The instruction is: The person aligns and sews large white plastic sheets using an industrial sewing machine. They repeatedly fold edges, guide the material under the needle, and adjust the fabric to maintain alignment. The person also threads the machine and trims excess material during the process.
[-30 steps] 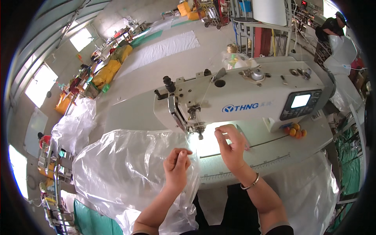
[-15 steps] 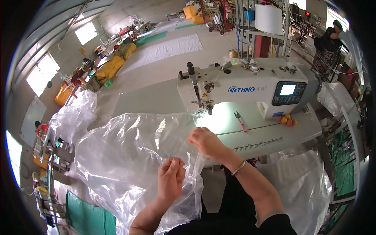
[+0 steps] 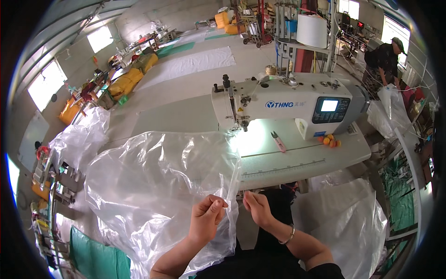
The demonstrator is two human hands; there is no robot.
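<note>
A large sheet of clear plastic [image 3: 139, 172] spreads over the left of the sewing table, its right edge running under the needle area of a white sewing machine [image 3: 260, 103] and down toward my lap. At that edge, my left hand [image 3: 206, 217] is closed in a pinch on the plastic, thumb on top. My right hand [image 3: 258, 209] is closed just right of it, below the table's front edge; what its fingers hold, if anything, is hidden. Pink-handled thread snips [image 3: 278, 141] lie on the table right of the lit needle area.
Several small orange and red balls [image 3: 330, 140] sit by the machine's base. More clear plastic [image 3: 344, 218] hangs at the right. A large white thread cone [image 3: 311, 31] stands on a rack behind. Another person [image 3: 383, 60] bends over plastic at the far right.
My right hand has come down and back from the plastic near the needle to beside my left hand. The view has shifted slightly. The other person now leans over plastic with lowered arms.
</note>
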